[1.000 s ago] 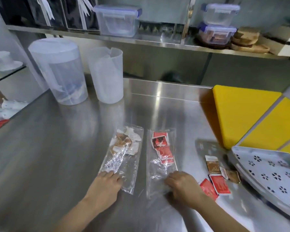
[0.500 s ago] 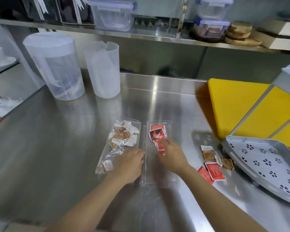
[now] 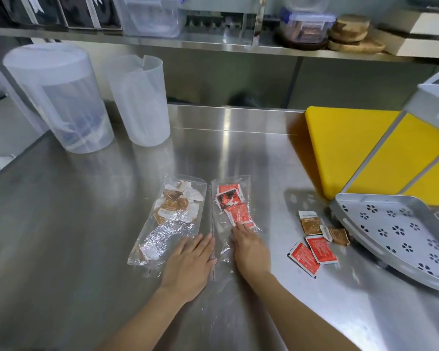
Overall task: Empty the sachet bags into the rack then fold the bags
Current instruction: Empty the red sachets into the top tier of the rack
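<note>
Two clear plastic bags lie side by side on the steel counter. The left bag point(image 3: 170, 219) holds brown and white sachets. The right bag point(image 3: 232, 206) holds red sachets. My left hand point(image 3: 190, 262) rests flat, fingers apart, on the near end of the left bag, at the seam between the two. My right hand point(image 3: 249, 245) presses flat on the right bag, its fingertips against the red sachets inside. Several loose red and brown sachets point(image 3: 314, 241) lie to the right. The grey perforated rack point(image 3: 401, 234) stands at the right edge.
Two translucent plastic jugs point(image 3: 61, 97) stand at the back left. A yellow cutting board point(image 3: 352, 145) lies behind the rack. A steel shelf point(image 3: 213, 44) above the counter carries lidded containers and wooden discs.
Both hands first slid up from the bags' near ends, the left one crossing towards the right bag. Since then they have drawn back slightly, and the view has shifted.
</note>
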